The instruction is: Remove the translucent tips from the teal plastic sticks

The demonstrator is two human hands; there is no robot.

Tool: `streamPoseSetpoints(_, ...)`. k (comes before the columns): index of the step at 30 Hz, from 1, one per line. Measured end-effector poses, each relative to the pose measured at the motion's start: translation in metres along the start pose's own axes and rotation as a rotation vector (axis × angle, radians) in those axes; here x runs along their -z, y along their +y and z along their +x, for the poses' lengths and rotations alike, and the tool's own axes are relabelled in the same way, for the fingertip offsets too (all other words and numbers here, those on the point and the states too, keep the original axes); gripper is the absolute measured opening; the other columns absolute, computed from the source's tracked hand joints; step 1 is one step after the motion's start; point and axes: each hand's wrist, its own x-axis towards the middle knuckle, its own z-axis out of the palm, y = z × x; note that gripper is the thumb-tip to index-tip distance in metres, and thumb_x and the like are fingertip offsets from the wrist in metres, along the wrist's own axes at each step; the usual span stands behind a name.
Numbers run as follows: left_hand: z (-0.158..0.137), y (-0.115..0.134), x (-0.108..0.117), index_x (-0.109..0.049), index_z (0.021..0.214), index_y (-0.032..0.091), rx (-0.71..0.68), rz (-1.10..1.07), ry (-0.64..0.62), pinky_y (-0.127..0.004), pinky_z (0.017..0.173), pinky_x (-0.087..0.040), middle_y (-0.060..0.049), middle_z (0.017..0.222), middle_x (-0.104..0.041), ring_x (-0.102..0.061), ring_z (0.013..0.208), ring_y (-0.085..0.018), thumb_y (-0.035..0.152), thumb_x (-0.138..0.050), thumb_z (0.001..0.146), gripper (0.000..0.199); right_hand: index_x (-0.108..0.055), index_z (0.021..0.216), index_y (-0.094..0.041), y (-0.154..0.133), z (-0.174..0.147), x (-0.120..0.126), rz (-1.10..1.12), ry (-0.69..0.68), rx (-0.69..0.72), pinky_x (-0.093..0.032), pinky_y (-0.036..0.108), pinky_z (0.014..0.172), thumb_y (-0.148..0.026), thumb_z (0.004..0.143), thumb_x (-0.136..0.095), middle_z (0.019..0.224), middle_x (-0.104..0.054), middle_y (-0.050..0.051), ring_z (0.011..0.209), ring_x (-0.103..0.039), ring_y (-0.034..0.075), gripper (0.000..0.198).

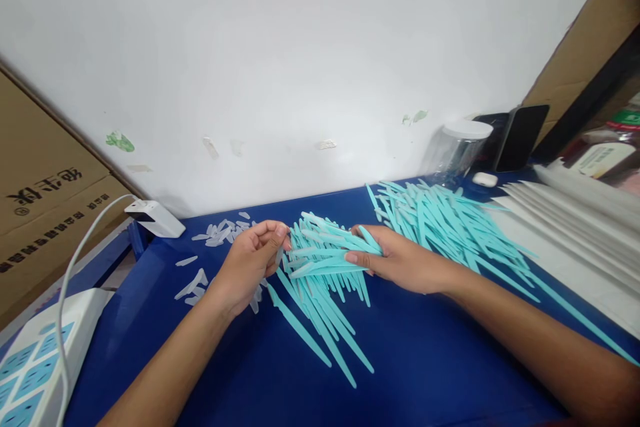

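Observation:
My right hand (375,253) is closed around a bunch of slim turquoise eyebrow razors (325,240), their paler tips pointing left. Beside those tips, my left hand (257,250) pinches thumb against fingers, with what looks like a small clear plastic cap (279,257) partly hidden in it. Below both hands a loose pile of the same razors (325,310) lies on the blue table. Small translucent caps (220,232) are scattered to the left of and behind my left hand.
A bigger heap of turquoise razors (440,220) lies at the right, beside stacked white sheets (575,233). Behind stand a clear jar (457,150) and a dark phone (521,137). At left are a white device (155,218), power strip (45,353) and cardboard box (45,213).

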Motion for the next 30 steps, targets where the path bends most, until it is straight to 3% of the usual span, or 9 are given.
streamPoseSetpoints(3,0.001,0.000,0.000,-0.063,0.096,0.018,0.011,-0.076,0.069,-0.020,0.045,-0.022,0.006,0.073,-0.046,-0.021,0.049,-0.004,0.049,-0.068,0.096,0.032,-0.061,0.106,-0.024,0.002,-0.001,0.000,-0.027,0.022,-0.028,-0.054,0.030,0.073,-0.056,0.098,-0.064,0.110,-0.063,0.004,0.087,-0.063,0.018,0.033)
streamPoseSetpoints(6,0.000,0.000,-0.001,-0.064,0.102,0.017,0.035,-0.125,0.069,-0.019,0.047,-0.027,0.006,0.072,-0.042,-0.027,0.051,-0.006,0.048,-0.069,0.096,0.032,-0.064,0.113,-0.025,0.004,-0.001,0.000,-0.046,0.032,-0.036,-0.055,0.031,0.072,-0.057,0.097,-0.064,0.115,-0.066,0.005,0.088,-0.064,0.020,0.035)
streamPoseSetpoints(13,-0.002,0.003,-0.003,-0.068,0.115,0.016,0.088,-0.075,0.035,-0.021,0.049,-0.027,0.009,0.058,-0.032,-0.026,0.052,-0.009,0.049,-0.072,0.093,0.040,-0.062,0.107,-0.024,0.002,0.000,0.000,-0.017,0.015,-0.004,-0.052,0.028,0.068,-0.055,0.098,-0.064,0.101,-0.062,0.002,0.080,-0.058,0.016,0.033)
streamPoseSetpoints(19,-0.006,0.005,-0.001,-0.067,0.131,0.019,0.018,0.014,-0.049,-0.024,0.054,-0.033,0.011,0.060,-0.029,-0.032,0.054,-0.009,0.038,-0.081,0.087,0.050,-0.056,0.101,-0.023,-0.001,0.001,0.001,0.024,-0.044,0.032,-0.048,0.025,0.068,-0.050,0.100,-0.062,0.089,-0.053,-0.002,0.075,-0.052,0.013,0.027)
streamPoseSetpoints(24,-0.006,0.006,0.003,-0.070,0.127,0.021,-0.003,0.241,-0.153,-0.025,0.057,-0.034,0.009,0.062,-0.027,-0.036,0.055,-0.012,0.045,-0.076,0.089,0.046,-0.053,0.095,-0.023,-0.002,0.001,0.001,0.017,-0.028,0.039,-0.046,0.025,0.066,-0.050,0.099,-0.064,0.084,-0.048,-0.003,0.073,-0.049,0.013,0.029)
streamPoseSetpoints(27,-0.001,0.007,0.010,-0.071,0.125,0.021,-0.078,0.426,-0.108,-0.026,0.054,-0.027,0.009,0.062,-0.024,-0.027,0.053,-0.012,0.051,-0.069,0.094,0.043,-0.052,0.092,-0.023,-0.001,0.001,0.003,-0.006,-0.010,0.057,-0.046,0.026,0.067,-0.050,0.100,-0.062,0.084,-0.047,-0.003,0.073,-0.048,0.013,0.030)
streamPoseSetpoints(30,0.004,0.005,0.017,-0.075,0.113,0.021,-0.172,0.649,-0.036,-0.027,0.056,-0.026,0.007,0.061,-0.025,-0.028,0.054,-0.014,0.052,-0.061,0.098,0.038,-0.054,0.094,-0.023,-0.001,0.000,0.004,-0.034,0.013,0.038,-0.049,0.027,0.070,-0.051,0.100,-0.060,0.089,-0.051,-0.001,0.075,-0.051,0.014,0.030)
